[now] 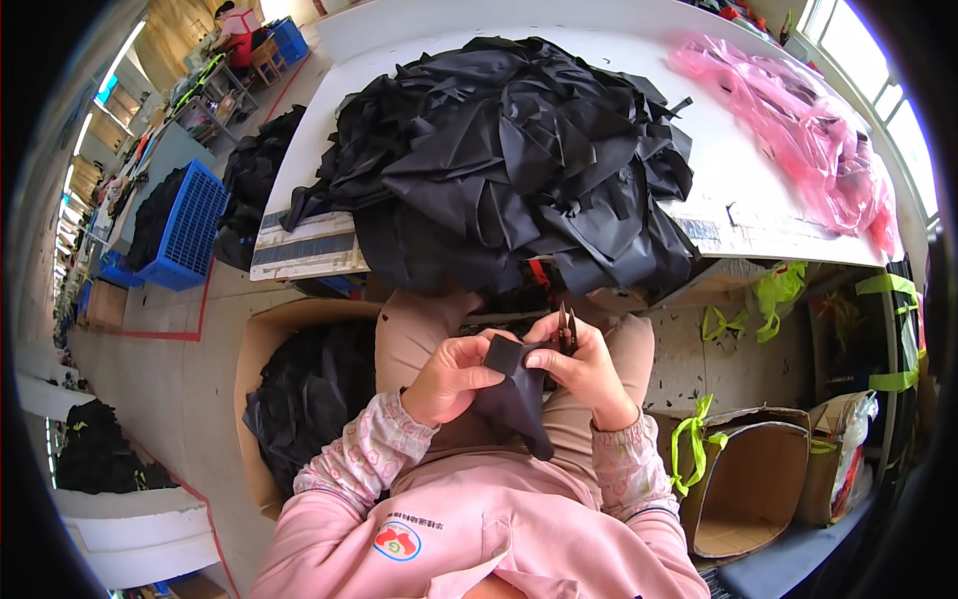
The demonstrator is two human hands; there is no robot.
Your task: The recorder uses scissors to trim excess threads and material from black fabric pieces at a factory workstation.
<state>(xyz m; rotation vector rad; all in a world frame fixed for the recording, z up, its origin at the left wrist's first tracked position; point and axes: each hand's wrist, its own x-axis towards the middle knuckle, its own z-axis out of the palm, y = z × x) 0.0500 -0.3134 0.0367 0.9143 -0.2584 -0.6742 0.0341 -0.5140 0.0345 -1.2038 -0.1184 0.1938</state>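
Over my lap, my left hand (452, 376) pinches the edge of a small black fabric piece (517, 404). From the other side, my right hand (587, 365) grips the same piece between thumb and fingers. A pair of dark thread snips (567, 329) is also tucked in my right hand, its blades pointing up and away from the fabric. The cloth's upper end is folded into a flat square between my hands, and its loose end hangs toward my body. Just beyond my knees, a large heap of black fabric pieces (509, 150) covers the middle of the white table (309, 165).
Pink plastic bags (798, 130) lie at the table's right. A cardboard box (261, 399) of black pieces stands at my left, and another carton (748, 479) at my right. Blue crates (190, 225) are on the floor to the left. A person (237, 35) sits far off.
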